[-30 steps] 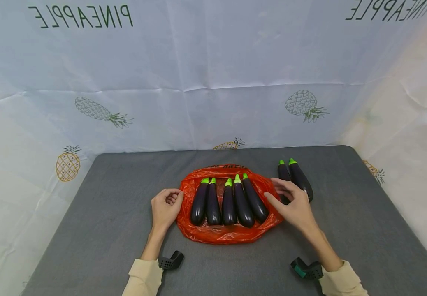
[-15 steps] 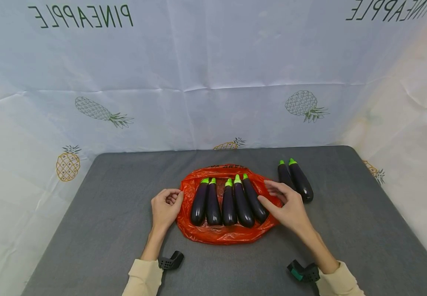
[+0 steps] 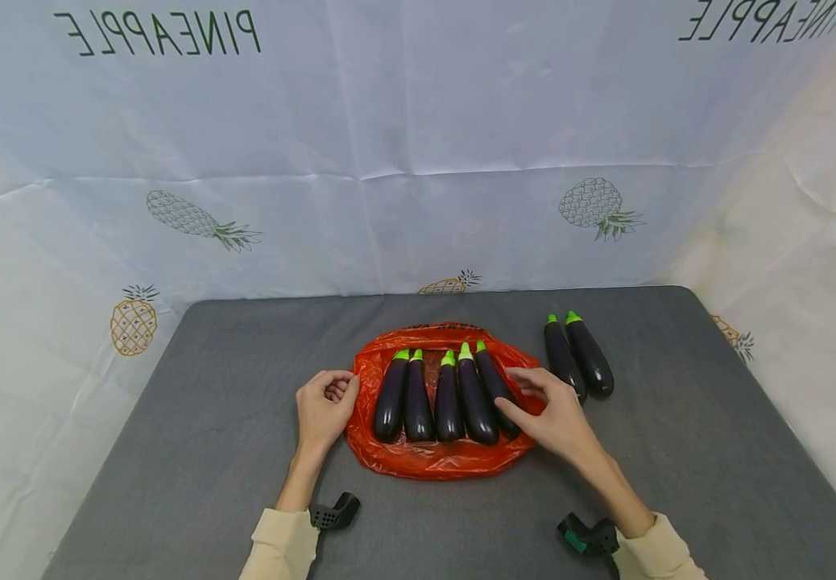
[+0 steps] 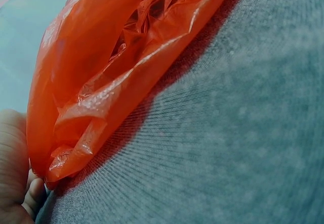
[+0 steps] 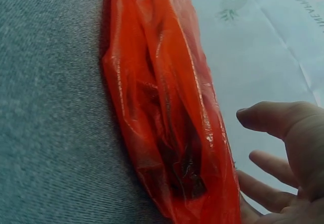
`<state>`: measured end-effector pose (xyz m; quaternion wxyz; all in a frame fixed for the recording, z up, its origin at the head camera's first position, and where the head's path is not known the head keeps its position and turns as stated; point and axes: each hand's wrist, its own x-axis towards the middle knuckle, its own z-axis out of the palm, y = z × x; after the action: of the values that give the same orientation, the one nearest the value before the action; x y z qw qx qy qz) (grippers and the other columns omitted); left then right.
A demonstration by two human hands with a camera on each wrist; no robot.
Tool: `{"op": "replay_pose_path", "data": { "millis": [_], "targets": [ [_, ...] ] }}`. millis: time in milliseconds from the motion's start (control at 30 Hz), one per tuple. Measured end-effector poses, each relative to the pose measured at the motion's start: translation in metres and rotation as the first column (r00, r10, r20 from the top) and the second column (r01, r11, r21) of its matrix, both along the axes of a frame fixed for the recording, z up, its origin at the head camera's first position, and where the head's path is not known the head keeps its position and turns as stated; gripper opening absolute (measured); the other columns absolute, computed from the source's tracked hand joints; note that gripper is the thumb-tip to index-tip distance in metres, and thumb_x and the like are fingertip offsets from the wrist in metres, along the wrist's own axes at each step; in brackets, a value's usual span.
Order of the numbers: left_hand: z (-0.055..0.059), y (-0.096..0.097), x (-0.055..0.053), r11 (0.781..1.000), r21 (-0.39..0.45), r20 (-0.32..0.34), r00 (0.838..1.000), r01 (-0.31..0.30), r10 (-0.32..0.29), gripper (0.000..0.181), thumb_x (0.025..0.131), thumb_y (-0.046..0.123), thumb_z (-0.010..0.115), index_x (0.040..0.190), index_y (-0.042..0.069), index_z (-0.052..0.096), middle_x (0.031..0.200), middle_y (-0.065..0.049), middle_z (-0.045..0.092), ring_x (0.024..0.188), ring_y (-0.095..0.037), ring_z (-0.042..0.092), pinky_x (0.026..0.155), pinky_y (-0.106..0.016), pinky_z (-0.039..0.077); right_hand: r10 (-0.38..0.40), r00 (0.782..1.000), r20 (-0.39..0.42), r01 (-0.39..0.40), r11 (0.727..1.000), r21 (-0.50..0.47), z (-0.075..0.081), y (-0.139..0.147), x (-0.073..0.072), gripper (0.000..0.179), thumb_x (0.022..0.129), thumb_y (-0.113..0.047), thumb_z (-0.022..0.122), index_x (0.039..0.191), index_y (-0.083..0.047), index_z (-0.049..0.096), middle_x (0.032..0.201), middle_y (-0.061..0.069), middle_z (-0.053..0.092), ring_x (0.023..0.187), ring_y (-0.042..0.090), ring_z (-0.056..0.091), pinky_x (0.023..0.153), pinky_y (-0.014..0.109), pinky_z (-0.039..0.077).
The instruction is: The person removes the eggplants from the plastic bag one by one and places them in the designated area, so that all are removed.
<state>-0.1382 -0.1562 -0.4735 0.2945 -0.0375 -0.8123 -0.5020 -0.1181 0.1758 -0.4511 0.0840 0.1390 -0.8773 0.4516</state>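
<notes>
A red plastic bag [image 3: 425, 462] lies spread with its mouth up in the middle of the table, and several eggplants [image 3: 447, 403] rest in it side by side, green ends to the back. At its left edge my left hand [image 3: 325, 409] pinches the plastic between thumb and curled fingers; the left wrist view shows the bag [image 4: 96, 102] gathered at the fingers [image 4: 33, 196]. Over the bag's right side, beside the rightmost eggplant [image 3: 492, 379], my right hand [image 3: 554, 412] is held with thumb and fingers apart and nothing between them. The bag [image 5: 167, 92] stands beside that hand in the right wrist view.
Two more eggplants [image 3: 589, 354] lie on the grey table [image 3: 258, 354] to the right of the bag, behind the right hand. A white cloth [image 3: 403, 234] printed with pineapples hangs along the table's back and sides.
My right hand has moved left and slightly toward me, from the bag's right edge to over its right side, uncovering the two loose eggplants. The left hand has stayed put.
</notes>
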Motion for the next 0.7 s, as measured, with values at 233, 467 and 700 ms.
{"op": "replay_pose_path", "data": {
  "millis": [233, 467, 700],
  "targets": [
    [-0.009, -0.002, -0.004, 1.0, 0.002, 0.016, 1.0, -0.009, 0.009, 0.005, 0.08, -0.013, 0.076, 0.077, -0.01, 0.073, 0.065, -0.021, 0.064, 0.055, -0.016, 0.055, 0.053, -0.005, 0.039, 0.005, 1.0, 0.008, -0.006, 0.998, 0.065, -0.005, 0.0, 0.0, 0.047, 0.086, -0.018, 0.083, 0.128, -0.003, 0.069, 0.119, 0.014, 0.072, 0.101, 0.027, 0.07, 0.088, 0.04, 0.06],
    [-0.032, -0.012, -0.013, 1.0, -0.01, 0.027, 1.0, -0.009, 0.01, 0.006, 0.081, -0.006, 0.079, 0.078, -0.001, 0.076, 0.066, -0.014, 0.066, 0.056, -0.013, 0.056, 0.054, -0.005, 0.04, 0.001, 1.0, 0.025, -0.003, 0.995, 0.103, -0.008, -0.001, 0.0, 0.051, 0.085, -0.021, 0.083, 0.13, -0.004, 0.068, 0.121, 0.015, 0.072, 0.099, 0.027, 0.072, 0.086, 0.04, 0.061],
    [-0.034, -0.017, -0.013, 1.0, -0.005, 0.05, 0.998, 0.028, -0.027, 0.006, 0.084, 0.002, 0.079, 0.08, 0.005, 0.077, 0.069, -0.008, 0.068, 0.059, -0.004, 0.056, 0.055, -0.009, 0.045, 0.002, 0.999, 0.038, -0.006, 0.994, 0.108, -0.011, -0.002, 0.001, 0.052, 0.086, -0.022, 0.083, 0.132, -0.003, 0.067, 0.122, 0.017, 0.071, 0.097, 0.028, 0.073, 0.084, 0.042, 0.061]
  ]
}}
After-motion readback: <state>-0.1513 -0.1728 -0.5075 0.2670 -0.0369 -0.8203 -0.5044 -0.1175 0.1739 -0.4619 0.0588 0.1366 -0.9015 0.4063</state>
